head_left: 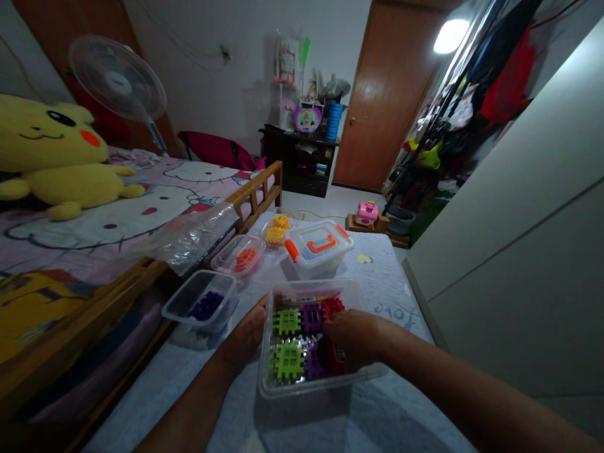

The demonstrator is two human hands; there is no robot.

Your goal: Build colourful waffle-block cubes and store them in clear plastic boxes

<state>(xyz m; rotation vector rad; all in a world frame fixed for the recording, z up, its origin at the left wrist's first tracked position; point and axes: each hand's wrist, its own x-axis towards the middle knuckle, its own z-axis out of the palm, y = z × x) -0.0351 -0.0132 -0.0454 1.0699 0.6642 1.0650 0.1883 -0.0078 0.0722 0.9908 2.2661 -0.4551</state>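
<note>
A clear plastic box (283, 391) sits on the mattress in front of me, holding several green, purple and red interlocking blocks (287, 358). My left hand (246, 336) rests against the box's left wall, fingers curled along it. My right hand (355, 336) reaches into the box from the right, its fingers closed down on the red and purple blocks (330, 308); I cannot make out which one they grip.
Smaller clear tubs hold purple pieces (205, 306), orange pieces (244, 258) and yellow pieces (277, 231). A lidded box with orange handle (318, 246) stands behind. A wooden bed frame (255, 195) with a yellow plush toy (56, 157) lies left; a white wardrobe (519, 239) lies right.
</note>
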